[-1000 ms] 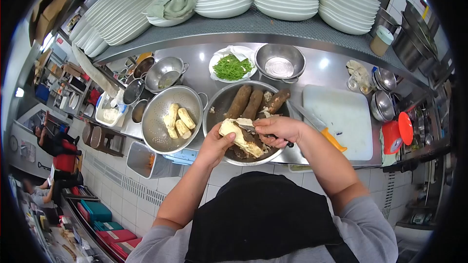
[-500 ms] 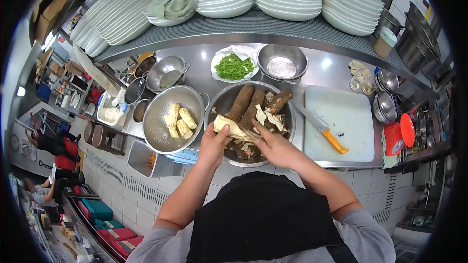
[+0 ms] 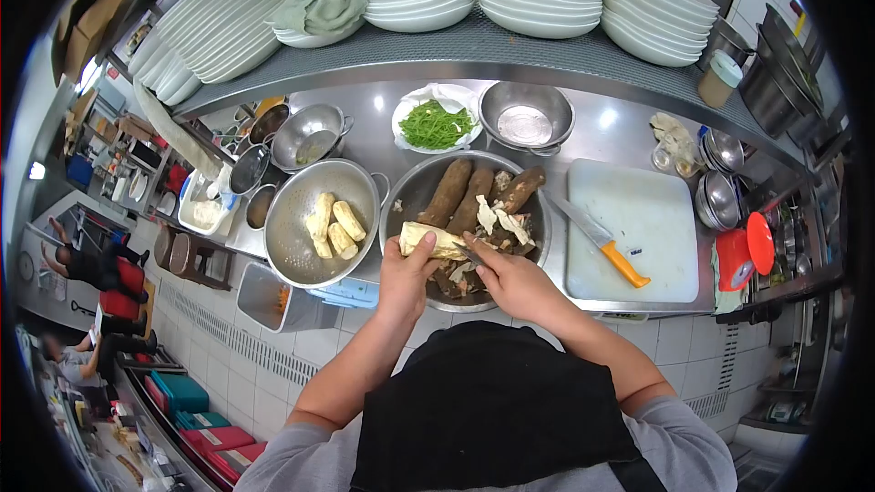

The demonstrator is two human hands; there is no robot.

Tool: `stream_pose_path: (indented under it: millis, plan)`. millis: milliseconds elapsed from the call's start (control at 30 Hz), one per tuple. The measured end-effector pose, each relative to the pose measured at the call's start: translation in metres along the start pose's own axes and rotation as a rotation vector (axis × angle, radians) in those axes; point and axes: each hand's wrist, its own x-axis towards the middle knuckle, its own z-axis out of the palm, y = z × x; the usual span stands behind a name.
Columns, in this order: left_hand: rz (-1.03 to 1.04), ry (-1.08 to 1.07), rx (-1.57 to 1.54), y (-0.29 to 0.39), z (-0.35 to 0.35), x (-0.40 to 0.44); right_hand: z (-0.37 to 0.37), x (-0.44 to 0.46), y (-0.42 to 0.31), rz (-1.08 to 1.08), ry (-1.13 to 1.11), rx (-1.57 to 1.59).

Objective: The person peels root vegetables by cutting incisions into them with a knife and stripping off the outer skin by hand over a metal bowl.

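My left hand point(image 3: 406, 275) is closed around the left end of a partly peeled, cream-coloured cassava root point(image 3: 432, 241), held over a large steel bowl point(image 3: 390, 208). Against the root's right end, my right hand point(image 3: 517, 281) grips a small knife point(image 3: 470, 254); only a little of its dark blade shows, and the handle is hidden in the fingers. Inside the bowl lie unpeeled brown cassava roots point(image 3: 449, 193) and loose peelings point(image 3: 510, 226). To the left, a steel colander point(image 3: 284, 228) contains several peeled cassava pieces point(image 3: 344, 219).
On the right, an orange-handled knife point(image 3: 603, 241) lies on a white cutting board point(image 3: 652, 210). Behind the bowl are a plate of green beans point(image 3: 436, 126) and a steel pot point(image 3: 527, 118). A shelf point(image 3: 510, 56) with stacked white plates crosses above. A grey bin point(image 3: 273, 296) stands below the colander.
My right hand has drawn closer to the cassava root, its fingers now tucked in, with the dark blade showing. The root has turned slightly in my left hand.
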Motion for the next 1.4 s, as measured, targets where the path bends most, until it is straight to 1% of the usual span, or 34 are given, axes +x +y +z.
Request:
stream_pose_path:
  millis: [33, 100, 133, 200, 233, 300, 333, 400, 500, 633, 700, 733, 767, 800, 833, 900, 933, 967, 1033, 1067, 1100, 1167, 1200, 1233, 1300, 1333, 1400]
  plan:
    - [0.0, 0.001, -0.001, 0.0, 0.0, 0.0, 0.004, 0.001, 0.003, 0.0, -0.002, -0.001]
    - [-0.021, 0.003, -0.049, 0.0, 0.0, 0.0, 0.013, 0.004, 0.01, -0.124, 0.14, 0.074]
    - [-0.02, 0.006, -0.05, 0.001, 0.001, -0.001, 0.012, 0.004, 0.009, -0.125, 0.138, 0.075]
    - [0.007, 0.033, 0.0, 0.004, 0.005, -0.004, 0.007, 0.005, 0.001, 0.037, 0.015, 0.081]
    - [0.007, 0.034, 0.001, 0.004, 0.006, -0.005, 0.005, 0.005, -0.003, 0.037, 0.015, 0.081]
    - [0.071, 0.052, 0.052, 0.002, 0.006, -0.006, 0.002, 0.006, -0.009, 0.099, -0.014, 0.074]
    - [0.071, 0.052, 0.052, 0.001, 0.007, -0.006, 0.005, 0.006, -0.007, 0.099, -0.014, 0.074]
    - [0.116, 0.08, 0.083, -0.002, 0.01, -0.006, 0.013, 0.008, -0.004, 0.04, 0.065, -0.026]
    - [0.136, 0.097, 0.074, 0.003, 0.017, -0.011, 0.011, 0.009, -0.011, 0.063, 0.066, -0.061]
    - [0.18, 0.058, 0.15, -0.002, 0.008, -0.003, -0.002, 0.015, -0.018, 0.064, 0.055, -0.12]
    - [0.196, 0.037, 0.223, 0.001, 0.004, -0.001, -0.011, 0.02, -0.015, 0.097, -0.037, -0.06]
    - [0.195, 0.034, 0.224, 0.003, 0.001, 0.001, -0.004, 0.028, 0.007, 0.098, -0.035, -0.059]
    - [0.16, -0.018, 0.236, 0.004, -0.003, 0.002, 0.014, 0.038, 0.045, -0.156, 0.066, 0.013]
    - [0.126, -0.069, 0.247, 0.005, -0.007, 0.003, 0.007, 0.042, 0.053, -0.281, 0.118, 0.052]
    - [0.124, -0.07, 0.247, 0.006, -0.012, 0.004, -0.006, 0.046, 0.048, -0.408, 0.166, 0.084]
    - [0.043, -0.229, 0.185, 0.007, -0.018, 0.006, -0.054, 0.045, 0.031, 0.336, -0.589, 0.511]
    - [0.039, -0.231, 0.185, 0.007, -0.017, 0.005, -0.063, 0.044, 0.024, 0.404, -0.566, 0.543]
    - [0.013, -0.238, 0.15, 0.009, -0.015, 0.002, -0.061, 0.042, 0.024, 0.407, -0.566, 0.543]
    - [-0.002, -0.238, 0.106, 0.013, -0.012, 0.001, -0.057, 0.041, 0.024, 0.469, -0.479, 0.511]
    - [0.023, -0.24, 0.1, 0.014, -0.011, 0.0, -0.053, 0.043, 0.026, 0.432, -0.445, 0.389]
    - [0.043, -0.243, 0.096, 0.014, -0.012, -0.001, -0.039, 0.041, 0.036, 0.43, -0.451, 0.389]
    - [0.047, -0.235, 0.094, 0.014, -0.012, -0.002, -0.009, 0.034, 0.058, -0.034, 0.048, -0.064]
    - [0.055, -0.232, 0.09, 0.015, -0.012, -0.002, -0.025, 0.027, 0.023, 0.088, -0.042, 0.012]
    - [0.056, -0.232, 0.092, 0.014, -0.012, -0.001, -0.031, 0.022, 0.007, 0.087, -0.041, 0.015]
    - [0.091, -0.212, 0.078, 0.011, -0.013, -0.001, -0.031, 0.013, -0.009, 0.096, -0.171, -0.033]
    - [0.09, -0.214, 0.078, 0.01, -0.012, -0.001, -0.026, 0.011, -0.007, 0.048, -0.161, 0.011]
    - [0.123, -0.198, 0.075, 0.01, -0.008, -0.004, -0.02, 0.008, -0.006, 0.028, -0.134, 0.043]
